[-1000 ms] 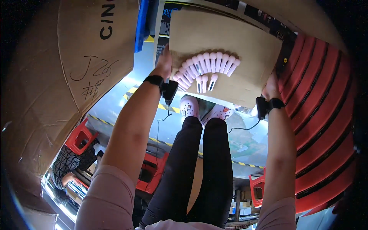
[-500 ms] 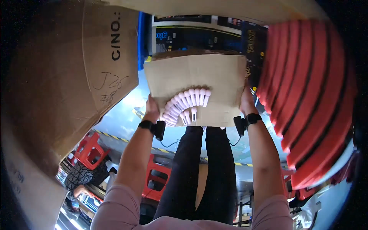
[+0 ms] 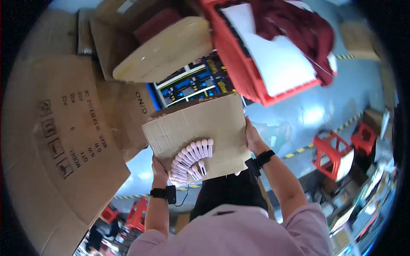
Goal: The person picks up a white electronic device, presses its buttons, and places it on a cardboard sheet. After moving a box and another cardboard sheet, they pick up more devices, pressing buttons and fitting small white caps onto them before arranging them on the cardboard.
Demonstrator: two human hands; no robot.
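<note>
A brown cardboard panel [image 3: 226, 128] is held level in front of my body, with a darker strip along its far edge. I cannot tell whether it is a sheet or a shallow box. My left hand [image 3: 159, 173] grips its left side near the front corner, and my right hand [image 3: 253, 135] grips the right side; the fingers underneath are hidden. Several small pink makeup brushes [image 3: 194, 150] with round heads lie fanned in an arc on top. A few more brushes [image 3: 202, 167] lie inside the curve. Both wrists wear black strapped devices.
Large cartons [image 3: 81, 141] fill the left side. Beyond the panel are dark printed boxes [image 3: 188, 85] and a tan board [image 3: 166, 51] with rounded corners. A red crate [image 3: 267, 99] at the far right carries white sheets and dark red cloth. Red stools [image 3: 333, 155] stand at right.
My view has turned and shifted, and the panel now appears lower, farther left and tilted. More floor and stools show on the right. Both hands keep their grip; the brushes stay in their arc.
</note>
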